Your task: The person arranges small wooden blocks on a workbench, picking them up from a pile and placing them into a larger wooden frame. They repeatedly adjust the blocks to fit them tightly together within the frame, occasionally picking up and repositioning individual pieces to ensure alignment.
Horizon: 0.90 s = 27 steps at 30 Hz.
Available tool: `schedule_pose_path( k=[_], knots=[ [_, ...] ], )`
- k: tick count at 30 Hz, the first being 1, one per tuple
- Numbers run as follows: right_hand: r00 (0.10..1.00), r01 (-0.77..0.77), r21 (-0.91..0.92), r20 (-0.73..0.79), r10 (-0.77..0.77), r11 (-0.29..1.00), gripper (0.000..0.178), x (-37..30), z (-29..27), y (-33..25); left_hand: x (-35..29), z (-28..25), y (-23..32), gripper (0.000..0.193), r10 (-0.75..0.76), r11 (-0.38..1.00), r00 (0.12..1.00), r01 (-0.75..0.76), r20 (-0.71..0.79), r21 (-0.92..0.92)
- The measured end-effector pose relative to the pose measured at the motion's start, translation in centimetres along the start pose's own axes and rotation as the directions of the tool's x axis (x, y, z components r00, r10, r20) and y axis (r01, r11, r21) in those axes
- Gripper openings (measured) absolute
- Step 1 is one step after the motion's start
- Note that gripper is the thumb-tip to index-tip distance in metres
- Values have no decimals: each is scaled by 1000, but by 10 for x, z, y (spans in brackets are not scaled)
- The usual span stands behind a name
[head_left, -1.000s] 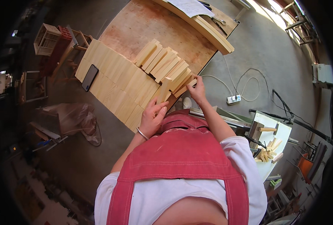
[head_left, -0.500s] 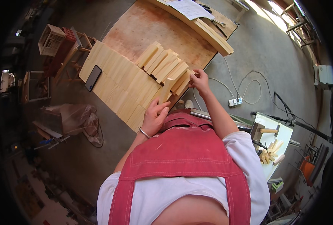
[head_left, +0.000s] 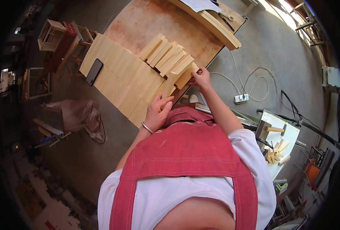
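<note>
My left hand [head_left: 157, 111] is closed around the lower end of a short pale wooden block [head_left: 170, 84], which stands tilted up from the fingers. At the table's right edge my right hand [head_left: 201, 79] pinches the end of another wooden block [head_left: 186, 77], the outermost one of a row. That row of wooden blocks [head_left: 169, 57] lies side by side, piled unevenly on the table. Left of it spreads a flat layer of pale boards [head_left: 120, 80], set edge to edge. Part of the right hand's fingertips is hidden behind the block.
A black phone [head_left: 95, 72] lies on the boards' left side. Long beams [head_left: 212, 28], papers [head_left: 200, 4] and a wrench [head_left: 226, 17] are at the table's far end. A power strip [head_left: 241, 98] with cables lies on the floor. Right of me, a pale side table [head_left: 279, 134] holds a hammer and wood offcuts.
My right hand has shifted slightly left and down along the outermost block, which sits a little apart from the row. The left hand keeps its block, nearly unmoved. The view has shifted slightly.
</note>
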State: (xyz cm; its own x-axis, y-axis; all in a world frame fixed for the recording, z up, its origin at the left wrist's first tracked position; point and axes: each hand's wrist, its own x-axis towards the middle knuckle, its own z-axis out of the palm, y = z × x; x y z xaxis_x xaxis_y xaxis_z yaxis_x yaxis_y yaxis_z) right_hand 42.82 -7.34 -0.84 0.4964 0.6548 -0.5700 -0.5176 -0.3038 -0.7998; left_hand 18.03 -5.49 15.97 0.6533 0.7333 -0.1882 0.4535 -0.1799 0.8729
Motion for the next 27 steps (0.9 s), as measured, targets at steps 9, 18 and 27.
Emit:
schedule_pose_path(
  k=[9,18,27],
  knots=[
    [998,45,-17,-34,-46,999,29,-10,-11,-6,-7,-4,-12,27,24,999,997,-26,-77,-26],
    [983,141,-34,-110,-144,989,54,-2,16,-12,-7,-5,-18,26,39,997,999,-37,-32,61],
    [995,-37,-58,-93,32,998,34,-27,9,26,-10,-1,-22,26,62,998,996,-61,-60,15]
  ],
)
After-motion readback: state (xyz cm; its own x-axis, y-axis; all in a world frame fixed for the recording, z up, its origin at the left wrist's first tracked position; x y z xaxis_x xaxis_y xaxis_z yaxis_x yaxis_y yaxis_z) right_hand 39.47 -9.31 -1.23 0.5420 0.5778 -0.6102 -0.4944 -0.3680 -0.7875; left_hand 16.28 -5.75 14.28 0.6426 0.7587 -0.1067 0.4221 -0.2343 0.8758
